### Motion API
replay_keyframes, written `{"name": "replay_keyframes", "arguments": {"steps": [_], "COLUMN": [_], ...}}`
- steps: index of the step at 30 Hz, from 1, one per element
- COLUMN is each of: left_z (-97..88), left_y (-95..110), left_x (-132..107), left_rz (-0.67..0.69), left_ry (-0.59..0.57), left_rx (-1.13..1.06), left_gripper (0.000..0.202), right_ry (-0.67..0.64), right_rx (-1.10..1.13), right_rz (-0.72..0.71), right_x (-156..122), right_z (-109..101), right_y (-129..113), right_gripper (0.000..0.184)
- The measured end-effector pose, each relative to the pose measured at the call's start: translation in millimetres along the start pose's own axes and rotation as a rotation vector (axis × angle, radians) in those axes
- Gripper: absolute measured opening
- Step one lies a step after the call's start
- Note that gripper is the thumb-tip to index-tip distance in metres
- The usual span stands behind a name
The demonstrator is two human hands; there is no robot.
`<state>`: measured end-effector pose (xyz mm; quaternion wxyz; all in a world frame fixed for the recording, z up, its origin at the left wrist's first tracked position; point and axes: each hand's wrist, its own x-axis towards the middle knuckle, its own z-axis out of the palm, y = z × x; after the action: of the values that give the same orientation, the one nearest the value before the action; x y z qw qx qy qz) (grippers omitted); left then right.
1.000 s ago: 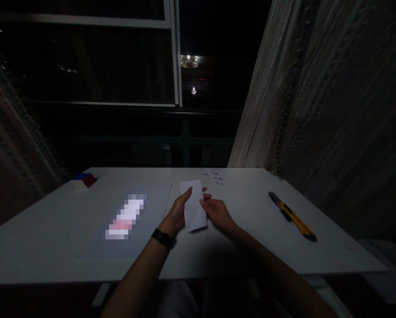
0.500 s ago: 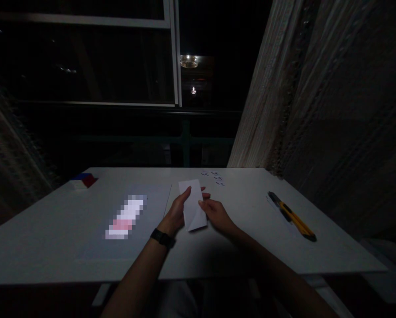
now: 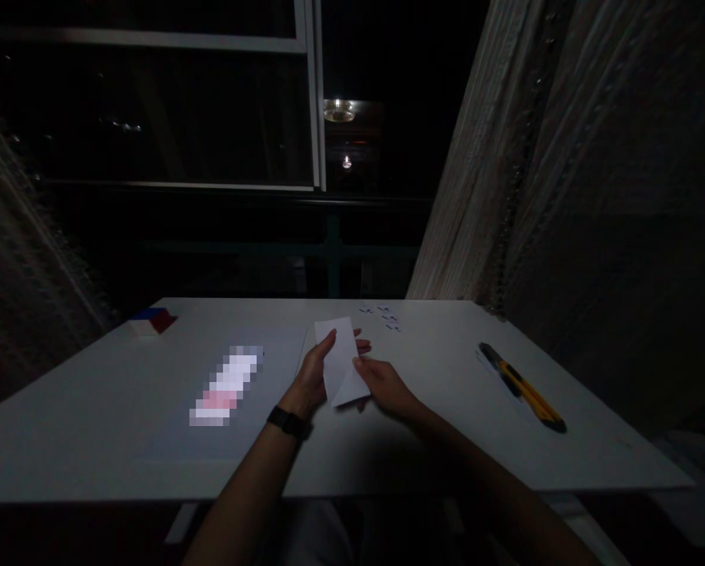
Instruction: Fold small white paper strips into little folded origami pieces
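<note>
A folded white paper strip (image 3: 343,362) is held upright a little above the white table (image 3: 423,440), near its middle. My left hand (image 3: 312,379), with a dark watch on the wrist, grips the paper's left edge, fingers behind it. On the other side my right hand (image 3: 384,385) pinches the lower right edge between thumb and fingers. The scene is very dark.
A yellow and black utility knife (image 3: 524,387) lies on the table at the right. A red and blue block (image 3: 150,320) sits at the far left corner. Small paper scraps (image 3: 384,315) lie beyond the hands. A large sheet (image 3: 234,393) lies left of centre. Curtains hang on both sides.
The paper has lifted slightly and tipped a little to the left between both hands. The hands stay in nearly the same place.
</note>
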<state>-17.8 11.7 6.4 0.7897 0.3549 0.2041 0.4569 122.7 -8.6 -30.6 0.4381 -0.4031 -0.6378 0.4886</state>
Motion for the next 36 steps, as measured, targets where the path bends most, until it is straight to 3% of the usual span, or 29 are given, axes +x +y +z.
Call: {"name": "replay_keyframes", "arguments": {"steps": [9, 16, 25, 31, 36], "left_z": [-5.8, -5.4, -4.9, -8.3, -9.2], "left_y": [1.6, 4.0, 9.4, 9.7, 10.5], "left_x": [2.1, 2.0, 0.2, 1.5, 1.8], "left_rz": [0.014, 0.028, 0.04, 0.063, 0.073], "left_ry": [0.021, 0.032, 0.073, 0.054, 0.039], "left_rx": [-0.01, -0.013, -0.029, -0.036, -0.049], "left_gripper": [0.047, 0.046, 0.046, 0.046, 0.048], "right_ry": [-0.048, -0.038, -0.08, -0.04, -0.006], "right_rx": [0.153, -0.06, 0.1, -0.085, -0.073], "right_rz": [0.028, -0.017, 0.073, -0.009, 0.053], "right_x": [0.5, -2.9, -3.4, -7.0, -6.1], "right_z": [-0.1, 1.3, 1.3, 1.2, 0.0], "right_y": [1.3, -4.3, -7.9, -7.9, -7.3], "right_gripper": [0.04, 0.045, 0.041, 0.044, 0.05]}}
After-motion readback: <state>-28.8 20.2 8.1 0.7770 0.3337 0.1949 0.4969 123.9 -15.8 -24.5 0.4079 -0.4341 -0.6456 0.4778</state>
